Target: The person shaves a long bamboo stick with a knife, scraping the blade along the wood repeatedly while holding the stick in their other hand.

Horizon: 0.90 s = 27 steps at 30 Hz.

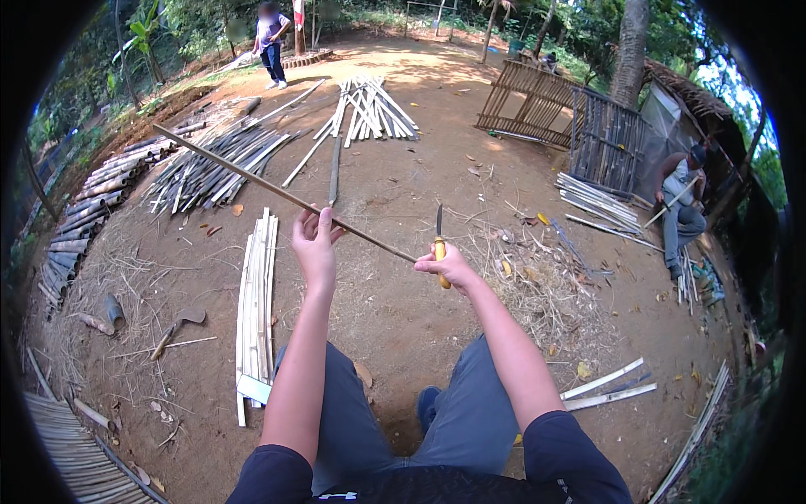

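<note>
My left hand (315,242) grasps the strip (243,172) between thumb and fingers, partway along it. My right hand (453,267) is wrapped around the yellow handle of the knife (441,250), and its thumb and fingers seem to pinch the strip's near end as well. The strip is in the air in front of me, above the bare ground (378,302), slanting from its far end at the upper left down to my right hand. The blade (439,220) points up, apart from the strip; which way its edge faces, I cannot tell.

I judge the step in hand to be steadying the strip with the knife ready, so 1 hand has 2 jobs. To do it well, I want the handle seated deep in my palm and only a light pinch on the strip, so neither slips. Much of the strip reaches past my left hand, so its far end will probably dip or whip; a hold farther out would balance it better. If I bring the edge to the strip, a shallow angle and short strokes, directed away from my left fingers and my legs (474,395), look safest. I should swing it gently too: the slats (256,302) lie on the ground to my left, and a person (270,46) stands well beyond the far tip.
</note>
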Available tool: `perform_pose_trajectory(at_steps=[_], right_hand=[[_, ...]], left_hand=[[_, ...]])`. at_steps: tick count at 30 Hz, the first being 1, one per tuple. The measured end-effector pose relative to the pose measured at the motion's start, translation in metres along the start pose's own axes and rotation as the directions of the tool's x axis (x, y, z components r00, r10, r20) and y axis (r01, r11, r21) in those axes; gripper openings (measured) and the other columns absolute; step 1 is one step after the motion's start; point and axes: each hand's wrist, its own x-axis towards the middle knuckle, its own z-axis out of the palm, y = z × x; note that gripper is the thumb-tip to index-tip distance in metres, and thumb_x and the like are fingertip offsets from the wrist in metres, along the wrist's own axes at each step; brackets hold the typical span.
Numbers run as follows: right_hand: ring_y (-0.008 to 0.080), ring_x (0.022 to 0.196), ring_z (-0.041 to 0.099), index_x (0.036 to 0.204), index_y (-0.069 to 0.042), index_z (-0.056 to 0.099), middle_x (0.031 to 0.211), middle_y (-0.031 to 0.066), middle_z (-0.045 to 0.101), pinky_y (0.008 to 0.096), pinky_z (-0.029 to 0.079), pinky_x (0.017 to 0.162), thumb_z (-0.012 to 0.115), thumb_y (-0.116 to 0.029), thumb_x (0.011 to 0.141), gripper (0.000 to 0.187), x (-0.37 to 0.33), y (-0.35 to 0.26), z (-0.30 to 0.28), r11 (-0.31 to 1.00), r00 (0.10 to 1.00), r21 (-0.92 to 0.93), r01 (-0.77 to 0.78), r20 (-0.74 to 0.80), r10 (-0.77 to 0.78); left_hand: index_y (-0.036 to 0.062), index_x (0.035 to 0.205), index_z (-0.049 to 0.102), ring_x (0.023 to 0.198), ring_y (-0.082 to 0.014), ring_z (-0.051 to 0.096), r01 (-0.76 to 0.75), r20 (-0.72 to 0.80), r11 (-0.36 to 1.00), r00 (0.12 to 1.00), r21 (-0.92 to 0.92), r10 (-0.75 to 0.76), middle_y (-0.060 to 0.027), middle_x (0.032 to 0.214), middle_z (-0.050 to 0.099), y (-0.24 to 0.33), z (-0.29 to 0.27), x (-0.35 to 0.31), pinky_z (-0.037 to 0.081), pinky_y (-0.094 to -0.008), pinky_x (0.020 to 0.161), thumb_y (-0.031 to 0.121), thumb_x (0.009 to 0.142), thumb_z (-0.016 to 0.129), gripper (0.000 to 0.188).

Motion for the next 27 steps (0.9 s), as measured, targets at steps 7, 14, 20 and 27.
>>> perform_pose_trajectory(at_steps=[7, 14, 20, 27], right_hand=[[0.0165, 0.073, 0.067, 0.095, -0.008, 0.044, 0.087, 0.0098, 0.068, 0.0300, 0.055, 0.065, 0.089, -0.009, 0.068, 0.052, -0.003, 0.006, -0.010, 0.993, 0.993, 0.047, -0.107, -0.042, 0.109], [0.0161, 0.067, 0.067, 0.088, -0.009, 0.050, 0.081, 0.0077, 0.066, 0.0300, 0.054, 0.058, 0.085, -0.016, 0.074, 0.039, 0.004, 0.006, -0.002, 0.948, 0.943, -0.145, -0.284, 0.134, 0.304], [0.0153, 0.065, 0.065, 0.088, -0.009, 0.050, 0.078, 0.0049, 0.063, 0.0305, 0.056, 0.057, 0.084, -0.021, 0.076, 0.038, 0.016, 0.016, -0.003, 0.962, 0.957, -0.134, -0.237, 0.139, 0.255], [0.0090, 0.070, 0.061, 0.094, -0.010, 0.050, 0.085, 0.0017, 0.060, 0.0242, 0.057, 0.054, 0.083, -0.023, 0.078, 0.039, 0.015, 0.009, -0.004, 0.944, 0.930, 0.010, -0.330, 0.174, 0.324]], left_hand=[[-0.0027, 0.122, 0.046, 0.088, -0.0203, 0.068, 0.046, -0.012, 0.995, 0.999, -0.091, -0.047, -0.0138, 0.103, 0.065, -0.041, -0.006, 0.003, 0.060, -0.0330, 0.073, 0.022, 0.097, 0.062, 0.039], [0.0012, 0.107, 0.048, 0.085, -0.0184, 0.069, 0.123, 0.029, 0.992, 0.992, -0.019, -0.123, -0.0103, 0.096, 0.063, -0.059, -0.030, 0.011, 0.062, -0.0314, 0.068, 0.019, 0.099, 0.058, 0.022], [0.0031, 0.124, 0.045, 0.085, -0.0194, 0.069, 0.213, -0.009, 0.977, 0.977, -0.025, -0.213, -0.0125, 0.107, 0.063, -0.057, -0.035, 0.014, 0.061, -0.0315, 0.065, 0.021, 0.102, 0.051, 0.029], [0.0068, 0.143, 0.039, 0.086, -0.0179, 0.069, 0.120, 0.061, 0.990, 0.990, 0.070, -0.124, -0.0121, 0.118, 0.064, -0.051, -0.042, 0.012, 0.055, -0.0264, 0.071, 0.026, 0.101, 0.053, 0.047]])
